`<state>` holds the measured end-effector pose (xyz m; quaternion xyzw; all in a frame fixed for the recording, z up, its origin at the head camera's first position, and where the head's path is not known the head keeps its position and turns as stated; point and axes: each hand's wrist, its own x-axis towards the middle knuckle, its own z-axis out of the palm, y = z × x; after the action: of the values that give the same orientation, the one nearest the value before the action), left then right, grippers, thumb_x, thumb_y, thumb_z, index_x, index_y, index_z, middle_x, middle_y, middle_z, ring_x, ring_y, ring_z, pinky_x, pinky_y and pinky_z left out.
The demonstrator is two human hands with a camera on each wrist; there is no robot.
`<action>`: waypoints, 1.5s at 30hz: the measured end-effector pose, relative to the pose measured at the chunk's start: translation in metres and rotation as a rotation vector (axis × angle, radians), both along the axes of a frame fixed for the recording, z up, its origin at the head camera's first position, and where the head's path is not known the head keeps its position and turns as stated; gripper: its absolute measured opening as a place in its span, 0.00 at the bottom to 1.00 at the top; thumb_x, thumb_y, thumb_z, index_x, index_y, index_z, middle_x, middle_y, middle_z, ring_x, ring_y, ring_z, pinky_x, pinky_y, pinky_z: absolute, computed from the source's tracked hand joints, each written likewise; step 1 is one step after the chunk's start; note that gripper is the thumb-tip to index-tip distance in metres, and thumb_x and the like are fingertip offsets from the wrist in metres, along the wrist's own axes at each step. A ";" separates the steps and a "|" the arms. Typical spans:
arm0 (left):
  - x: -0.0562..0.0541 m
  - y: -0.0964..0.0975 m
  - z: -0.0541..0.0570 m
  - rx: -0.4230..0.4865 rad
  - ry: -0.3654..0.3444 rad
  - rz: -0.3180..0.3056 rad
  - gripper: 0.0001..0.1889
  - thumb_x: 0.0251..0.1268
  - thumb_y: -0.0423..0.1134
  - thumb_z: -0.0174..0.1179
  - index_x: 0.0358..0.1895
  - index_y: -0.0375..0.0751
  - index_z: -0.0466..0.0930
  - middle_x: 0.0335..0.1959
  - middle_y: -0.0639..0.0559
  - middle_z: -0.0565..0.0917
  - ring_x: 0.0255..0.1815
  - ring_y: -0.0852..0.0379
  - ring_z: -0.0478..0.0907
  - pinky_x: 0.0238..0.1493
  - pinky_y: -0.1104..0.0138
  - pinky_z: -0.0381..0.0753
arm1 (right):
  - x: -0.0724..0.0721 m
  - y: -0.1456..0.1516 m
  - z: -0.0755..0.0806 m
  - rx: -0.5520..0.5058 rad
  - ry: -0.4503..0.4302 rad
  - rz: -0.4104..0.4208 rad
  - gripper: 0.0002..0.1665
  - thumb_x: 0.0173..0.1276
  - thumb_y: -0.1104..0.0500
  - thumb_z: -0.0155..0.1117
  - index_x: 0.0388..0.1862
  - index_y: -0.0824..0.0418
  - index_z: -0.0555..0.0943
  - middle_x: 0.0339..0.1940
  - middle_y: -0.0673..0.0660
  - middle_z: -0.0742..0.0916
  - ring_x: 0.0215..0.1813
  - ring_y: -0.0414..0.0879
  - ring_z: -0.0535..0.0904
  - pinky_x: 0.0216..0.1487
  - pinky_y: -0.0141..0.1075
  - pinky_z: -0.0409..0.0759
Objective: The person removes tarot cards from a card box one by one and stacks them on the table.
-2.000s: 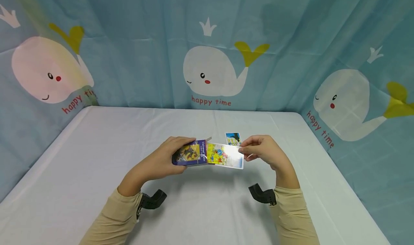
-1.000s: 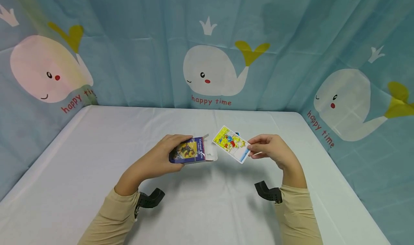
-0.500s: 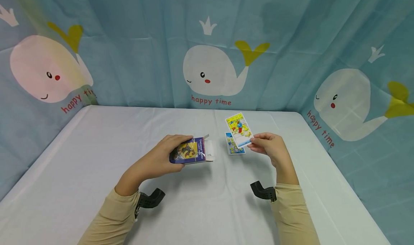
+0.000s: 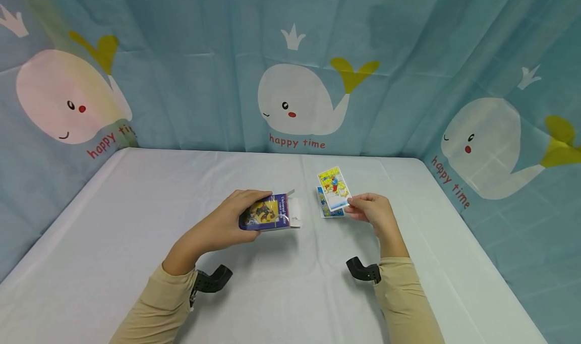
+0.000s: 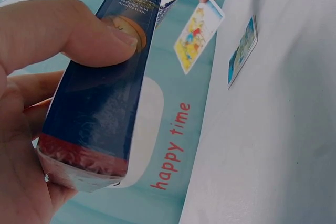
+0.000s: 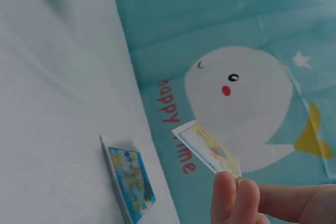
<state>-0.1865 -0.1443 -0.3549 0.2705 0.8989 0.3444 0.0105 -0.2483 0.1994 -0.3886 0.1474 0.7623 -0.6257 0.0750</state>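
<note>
My left hand [image 4: 229, 220] grips a purple-blue tarot card box [image 4: 265, 213], thumb along one side and fingers round the other. The box's open end, with a pale flap, faces right. Between thumb and fingertips my right hand [image 4: 374, 210] pinches a tarot card [image 4: 335, 188] by its lower corner, its yellow picture turned up. Below that card a small stack of cards [image 6: 131, 182] with a blue and yellow picture on top lies on the table; the held card partly covers it in the head view. In the left wrist view the card hangs clear of the stack [image 5: 243, 51].
A white cloth covers the table [image 4: 281, 293]. Behind it and at both sides hangs a blue curtain [image 4: 195, 92] printed with whales. A black camera mount sits on each wrist, the left mount [image 4: 212, 279] and the right mount [image 4: 363, 269].
My right hand has drawn the card out of the box, turned it more upright and moved it over the stack, lowering it slightly since half a second ago. The left hand and box barely moved.
</note>
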 end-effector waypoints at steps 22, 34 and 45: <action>-0.001 0.001 -0.002 -0.010 0.001 0.001 0.41 0.53 0.35 0.69 0.74 0.46 0.66 0.69 0.46 0.73 0.65 0.47 0.67 0.55 0.53 0.73 | -0.011 -0.007 -0.035 -0.122 -0.057 -0.054 0.17 0.69 0.65 0.61 0.52 0.77 0.76 0.19 0.50 0.86 0.23 0.36 0.84 0.30 0.27 0.82; -0.002 0.001 -0.004 -0.011 0.004 0.000 0.41 0.53 0.35 0.69 0.74 0.47 0.66 0.69 0.47 0.73 0.64 0.48 0.67 0.55 0.53 0.73 | -0.011 -0.013 -0.040 -0.126 -0.068 -0.096 0.13 0.68 0.67 0.62 0.46 0.77 0.78 0.17 0.52 0.84 0.20 0.37 0.83 0.28 0.27 0.82; -0.001 0.002 -0.004 -0.013 -0.002 -0.004 0.41 0.53 0.35 0.69 0.74 0.46 0.66 0.69 0.46 0.73 0.62 0.49 0.68 0.55 0.54 0.73 | -0.011 -0.011 -0.044 -0.041 -0.089 -0.062 0.08 0.68 0.64 0.64 0.35 0.69 0.77 0.13 0.50 0.82 0.15 0.36 0.80 0.21 0.27 0.79</action>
<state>-0.1879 -0.1424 -0.3585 0.2718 0.9007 0.3387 0.0141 -0.2590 0.1879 -0.4329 0.1971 0.7404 -0.6359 0.0926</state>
